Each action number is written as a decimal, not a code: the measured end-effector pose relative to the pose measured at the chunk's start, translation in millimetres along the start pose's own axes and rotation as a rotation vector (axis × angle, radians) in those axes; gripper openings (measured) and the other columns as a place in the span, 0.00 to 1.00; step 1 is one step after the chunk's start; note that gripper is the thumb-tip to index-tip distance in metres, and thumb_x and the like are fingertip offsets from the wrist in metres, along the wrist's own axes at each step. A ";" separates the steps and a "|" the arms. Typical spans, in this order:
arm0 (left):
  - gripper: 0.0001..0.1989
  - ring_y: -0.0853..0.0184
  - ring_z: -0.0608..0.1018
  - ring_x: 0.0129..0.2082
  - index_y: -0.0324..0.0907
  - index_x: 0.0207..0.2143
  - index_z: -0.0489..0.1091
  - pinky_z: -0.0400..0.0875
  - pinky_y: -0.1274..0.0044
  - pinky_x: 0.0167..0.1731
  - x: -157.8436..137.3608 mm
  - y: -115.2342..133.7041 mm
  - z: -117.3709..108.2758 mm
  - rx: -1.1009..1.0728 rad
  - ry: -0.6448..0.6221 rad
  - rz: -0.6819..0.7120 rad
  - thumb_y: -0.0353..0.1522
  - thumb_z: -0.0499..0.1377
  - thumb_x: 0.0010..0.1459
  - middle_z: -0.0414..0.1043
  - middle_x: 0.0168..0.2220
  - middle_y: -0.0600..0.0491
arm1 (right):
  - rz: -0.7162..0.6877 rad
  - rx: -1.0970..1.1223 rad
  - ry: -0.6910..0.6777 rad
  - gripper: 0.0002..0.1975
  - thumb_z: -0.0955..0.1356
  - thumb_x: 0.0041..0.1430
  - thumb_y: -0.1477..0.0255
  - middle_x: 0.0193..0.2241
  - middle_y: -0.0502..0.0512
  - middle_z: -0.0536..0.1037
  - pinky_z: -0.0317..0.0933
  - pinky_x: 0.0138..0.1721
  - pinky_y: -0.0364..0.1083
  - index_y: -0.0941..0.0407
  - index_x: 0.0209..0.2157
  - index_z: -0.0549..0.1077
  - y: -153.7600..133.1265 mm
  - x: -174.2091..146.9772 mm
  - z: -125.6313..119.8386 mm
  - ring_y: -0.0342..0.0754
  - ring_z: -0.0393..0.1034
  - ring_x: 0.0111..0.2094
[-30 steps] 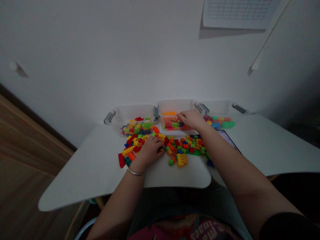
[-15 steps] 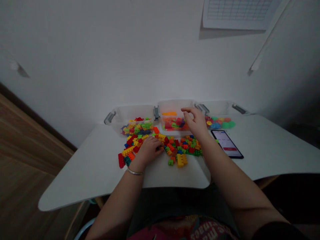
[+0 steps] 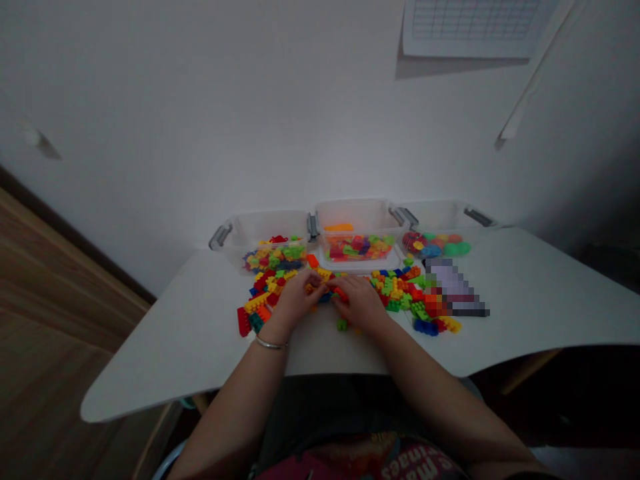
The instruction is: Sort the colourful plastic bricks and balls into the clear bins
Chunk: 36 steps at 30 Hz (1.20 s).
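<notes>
Colourful interlocking toy bricks point(image 3: 395, 288) lie in a spread-out pile on the white table. My left hand point(image 3: 297, 299), with a bangle on its wrist, rests at the middle of the pile. Its thumb and fingers are curled together; a bit of yellow-orange shows there, too small to make out. Close beside it, my right hand point(image 3: 364, 305) bends its thumb and fingers round a red-orange brick point(image 3: 341, 293). The fingertips of both hands nearly meet, and bricks beneath them are partly hidden. A small green brick point(image 3: 342, 325) lies just below the right hand.
Three clear plastic boxes stand along the wall: the left box point(image 3: 270, 223) and middle box point(image 3: 353, 210) hold colourful pieces, the right box point(image 3: 435, 217) round ones. A phone point(image 3: 457, 287), blurred out, lies right of the bricks. The table's front edge point(image 3: 340, 375) is near my body.
My right hand has come down from in front of the middle box to the bricks, beside my left hand. Bricks at the right, formerly behind my forearm, now show. My left hand has barely moved.
</notes>
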<state>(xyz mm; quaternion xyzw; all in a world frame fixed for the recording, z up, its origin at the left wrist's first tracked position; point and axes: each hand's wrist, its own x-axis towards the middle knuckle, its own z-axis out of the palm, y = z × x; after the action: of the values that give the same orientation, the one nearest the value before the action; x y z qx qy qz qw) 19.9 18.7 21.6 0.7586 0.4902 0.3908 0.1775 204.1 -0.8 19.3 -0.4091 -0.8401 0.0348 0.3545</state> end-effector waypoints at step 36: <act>0.12 0.60 0.71 0.54 0.45 0.46 0.74 0.66 0.63 0.55 -9.1 -20.1 -7.9 0.401 -0.207 0.208 0.31 0.57 0.60 0.71 0.53 0.48 | 0.459 -0.285 0.479 0.14 0.62 0.60 0.65 0.32 0.55 0.80 0.45 0.59 0.66 0.54 0.39 0.77 88.9 63.4 -78.2 0.53 0.71 0.38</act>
<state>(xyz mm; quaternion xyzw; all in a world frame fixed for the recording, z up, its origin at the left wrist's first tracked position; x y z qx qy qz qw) -0.3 18.9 9.7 0.8609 0.4566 0.2222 0.0314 285.5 85.2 82.6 -0.6289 -0.6158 -0.1009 0.4638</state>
